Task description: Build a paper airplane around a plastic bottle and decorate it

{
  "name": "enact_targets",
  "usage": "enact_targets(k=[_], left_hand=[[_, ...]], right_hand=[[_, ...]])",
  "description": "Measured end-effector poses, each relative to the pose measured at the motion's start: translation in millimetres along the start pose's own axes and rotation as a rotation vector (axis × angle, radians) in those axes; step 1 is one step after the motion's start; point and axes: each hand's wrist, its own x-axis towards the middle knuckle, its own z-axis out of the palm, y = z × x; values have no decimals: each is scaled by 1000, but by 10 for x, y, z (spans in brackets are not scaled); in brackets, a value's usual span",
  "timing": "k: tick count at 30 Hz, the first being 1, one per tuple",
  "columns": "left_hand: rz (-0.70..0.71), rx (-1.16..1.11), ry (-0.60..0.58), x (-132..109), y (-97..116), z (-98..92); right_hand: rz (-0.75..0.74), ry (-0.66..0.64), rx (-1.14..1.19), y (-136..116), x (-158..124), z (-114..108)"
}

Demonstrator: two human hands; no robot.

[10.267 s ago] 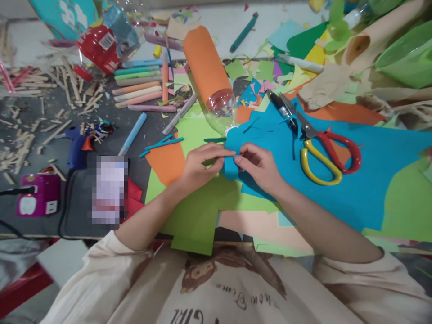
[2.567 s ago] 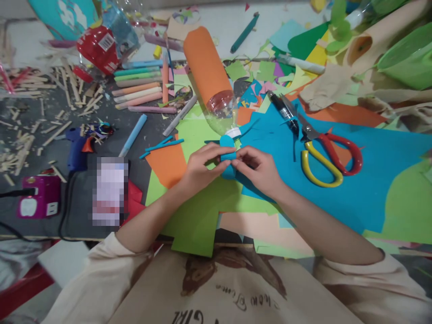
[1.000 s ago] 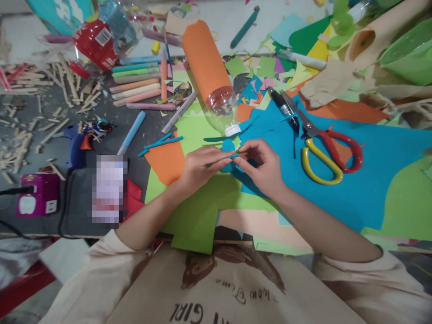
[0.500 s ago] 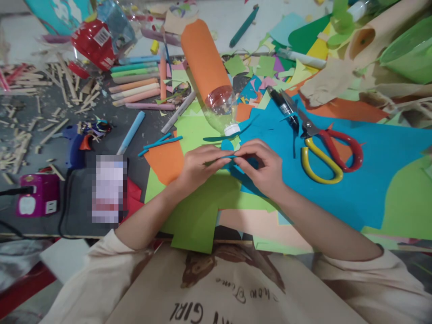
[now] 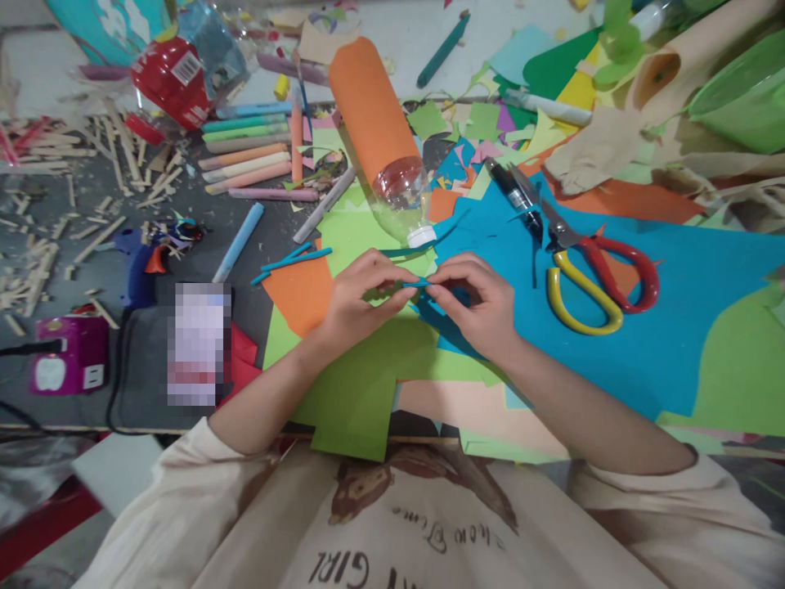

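Between my fingertips is a small strip of blue paper (image 5: 417,284), pinched at both ends. My left hand (image 5: 365,296) grips its left end, and my right hand (image 5: 475,298) grips the right end. Just beyond them lies a plastic bottle (image 5: 380,123) wrapped in orange paper, its white cap pointing toward me. A curved blue paper strip (image 5: 450,227) rests by the cap. Two thin blue paper rolls (image 5: 294,260) sit on orange paper left of my left hand. Under my hands are green paper (image 5: 356,384) and a large blue sheet (image 5: 650,360).
Scissors (image 5: 589,270) with red and yellow handles and a black marker (image 5: 515,196) lie right. Left are coloured markers (image 5: 248,151), a blue glue gun (image 5: 135,266), a purple box (image 5: 70,352) with a cable, and a blurred phone-like rectangle (image 5: 199,343). Wood sticks (image 5: 37,270) scatter farther left.
The blue strip in my fingers looks narrower and flatter, with its rounded upper part no longer showing. My left fingers have shifted slightly upward; my right hand barely moved.
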Motion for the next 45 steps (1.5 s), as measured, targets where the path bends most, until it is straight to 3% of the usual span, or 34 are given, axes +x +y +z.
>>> enact_targets(k=[45], left_hand=[[18, -56, -25, 12, 49, 27]], right_hand=[[-57, -17, -105, 15, -28, 18]])
